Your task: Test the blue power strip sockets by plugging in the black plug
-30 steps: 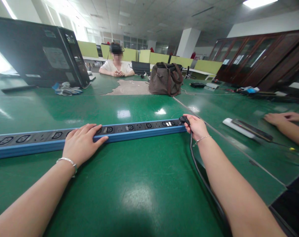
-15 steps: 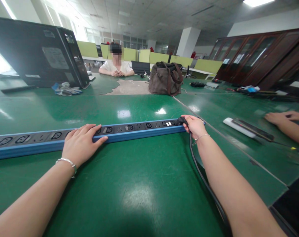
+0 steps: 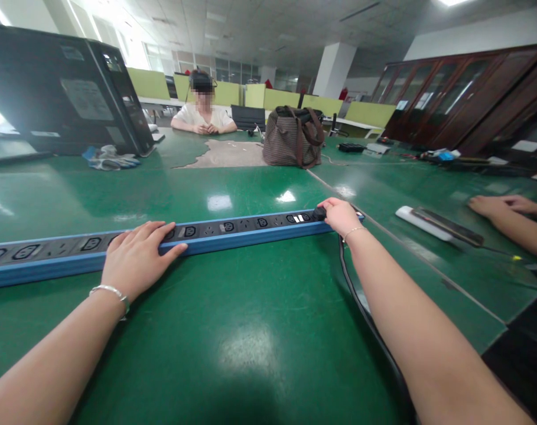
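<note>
A long blue power strip point(image 3: 233, 236) with black sockets lies across the table in front of me. My left hand point(image 3: 137, 254) rests over it left of the middle, fingers across the top and thumb along the near side, gripping it. At the strip's right end, my right hand point(image 3: 339, 217) pinches a black plug point(image 3: 318, 213). The plug sits against the strip's top; how deep it is seated is hidden. From below that hand a black cord point(image 3: 355, 295) runs toward me, partly behind my forearm.
On the green table point(image 3: 233, 307) stand a black computer case point(image 3: 73, 94) and a brown bag point(image 3: 290, 139). Gloves point(image 3: 111, 158) lie by the case. A white bar-shaped object point(image 3: 421, 223) is at right, near another person's hands point(image 3: 501, 206). A person point(image 3: 204, 115) sits opposite.
The view has shifted slightly, so everything sits a little further left and up. My right hand has turned a little over the plug; the left hand stays on the strip.
</note>
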Action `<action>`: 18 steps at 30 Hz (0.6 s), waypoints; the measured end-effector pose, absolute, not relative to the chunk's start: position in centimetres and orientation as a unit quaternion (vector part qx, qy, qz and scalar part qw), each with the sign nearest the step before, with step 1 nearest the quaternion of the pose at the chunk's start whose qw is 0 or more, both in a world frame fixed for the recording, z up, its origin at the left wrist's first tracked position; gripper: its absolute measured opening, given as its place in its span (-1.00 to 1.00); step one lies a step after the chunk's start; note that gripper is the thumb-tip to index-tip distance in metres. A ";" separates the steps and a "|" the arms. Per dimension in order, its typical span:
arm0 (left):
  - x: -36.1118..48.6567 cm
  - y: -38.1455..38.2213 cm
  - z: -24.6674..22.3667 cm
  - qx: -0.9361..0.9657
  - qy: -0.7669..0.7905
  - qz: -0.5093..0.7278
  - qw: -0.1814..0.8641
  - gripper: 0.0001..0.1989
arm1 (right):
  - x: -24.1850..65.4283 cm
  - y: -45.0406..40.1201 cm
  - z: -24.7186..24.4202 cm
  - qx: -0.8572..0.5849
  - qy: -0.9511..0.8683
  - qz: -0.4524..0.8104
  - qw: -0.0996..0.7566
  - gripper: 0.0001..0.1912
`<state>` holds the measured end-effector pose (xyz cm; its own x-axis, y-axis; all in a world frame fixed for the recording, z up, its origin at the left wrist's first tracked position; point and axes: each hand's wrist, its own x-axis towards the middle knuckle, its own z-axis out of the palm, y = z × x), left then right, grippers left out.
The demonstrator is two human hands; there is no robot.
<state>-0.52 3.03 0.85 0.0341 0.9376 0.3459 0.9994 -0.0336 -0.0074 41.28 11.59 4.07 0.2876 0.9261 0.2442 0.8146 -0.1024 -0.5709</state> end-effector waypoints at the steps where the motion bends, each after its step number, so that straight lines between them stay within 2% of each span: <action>1: -0.5 3.0 0.9 -0.709 -0.683 -0.124 0.124 -0.35 | 41.2 11.6 4.0 -0.744 -0.598 0.057 0.294 -0.70; 7: -0.5 3.0 0.9 -0.708 -0.686 -0.118 0.119 -0.36 | 40.8 11.1 4.5 -0.757 -0.616 0.030 0.218 -0.65; 13: -0.4 2.9 1.1 -0.712 -0.685 -0.111 0.110 -0.35 | 40.3 10.5 4.2 -0.772 -0.598 -0.015 0.216 -0.65; 18: -0.4 2.9 1.2 -0.709 -0.688 -0.112 0.106 -0.35 | 41.0 11.4 4.3 -0.753 -0.621 0.003 0.217 -0.69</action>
